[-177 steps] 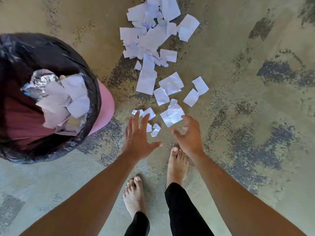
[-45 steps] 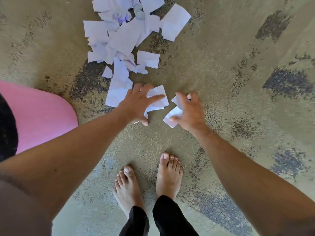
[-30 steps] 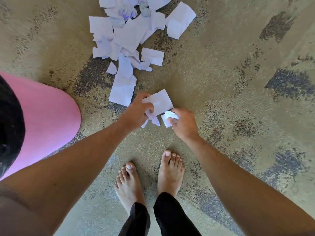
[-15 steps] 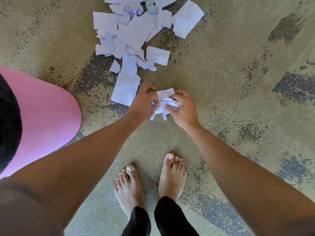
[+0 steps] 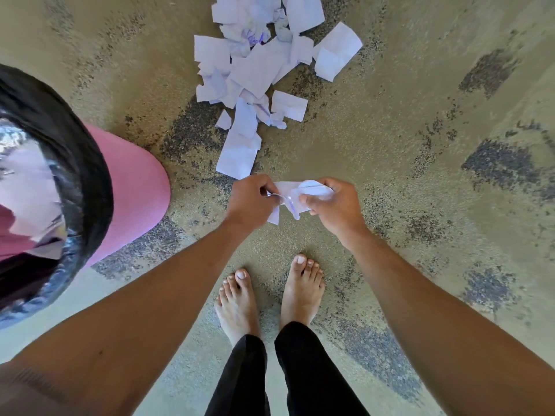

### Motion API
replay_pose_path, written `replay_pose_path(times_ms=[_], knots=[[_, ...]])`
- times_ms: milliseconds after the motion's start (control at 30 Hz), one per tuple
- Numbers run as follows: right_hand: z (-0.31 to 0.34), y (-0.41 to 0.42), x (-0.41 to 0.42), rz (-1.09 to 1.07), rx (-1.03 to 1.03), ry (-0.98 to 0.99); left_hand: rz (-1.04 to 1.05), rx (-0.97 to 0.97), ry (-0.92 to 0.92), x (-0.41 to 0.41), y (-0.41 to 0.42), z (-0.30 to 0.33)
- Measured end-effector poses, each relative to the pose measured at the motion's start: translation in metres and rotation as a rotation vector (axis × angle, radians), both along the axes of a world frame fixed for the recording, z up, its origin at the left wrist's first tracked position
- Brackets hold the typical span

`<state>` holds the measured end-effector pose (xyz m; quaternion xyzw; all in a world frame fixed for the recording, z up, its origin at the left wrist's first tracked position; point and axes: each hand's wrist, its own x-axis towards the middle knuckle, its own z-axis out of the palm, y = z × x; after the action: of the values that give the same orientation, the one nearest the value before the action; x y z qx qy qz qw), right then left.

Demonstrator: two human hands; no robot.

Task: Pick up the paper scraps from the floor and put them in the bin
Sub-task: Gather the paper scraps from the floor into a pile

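Observation:
My left hand and my right hand are both closed on a small bunch of white paper scraps, held between them just above the floor. A big pile of white paper scraps lies on the floor beyond my hands, its nearest sheet just past my left hand. The pink bin with a black liner stands at the left, with paper and foil inside it.
My two bare feet stand on the mottled concrete floor directly below my hands. The bin is close to my left forearm. Open floor stretches to the right.
Both hands gathered the loose scraps near my feet, brought them together and lifted the bunch. The view has shifted so more of the bin shows at the left.

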<state>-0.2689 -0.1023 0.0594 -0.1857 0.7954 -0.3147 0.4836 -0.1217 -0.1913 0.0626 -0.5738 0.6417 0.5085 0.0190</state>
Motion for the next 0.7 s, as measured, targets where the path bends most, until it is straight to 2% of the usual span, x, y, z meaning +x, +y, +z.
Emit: replay_pose_path(times_ms=[200,333,567,700], knots=[[0.091,-0.017,0.016,-0.178,-0.095,-0.164,0.37,0.062,0.076,0.033,-0.006,0.103],[0.152,-0.051,0.039,-0.198,-0.151,-0.207,0.549,0.016,0.128,0.059,-0.021,0.167],[0.223,-0.109,0.111,-0.096,-0.185,-0.328,0.805,-0.124,0.063,0.126,-0.058,0.236],[0.238,-0.138,0.157,0.044,-0.159,-0.261,0.903,-0.192,-0.047,0.17,-0.077,0.249]])
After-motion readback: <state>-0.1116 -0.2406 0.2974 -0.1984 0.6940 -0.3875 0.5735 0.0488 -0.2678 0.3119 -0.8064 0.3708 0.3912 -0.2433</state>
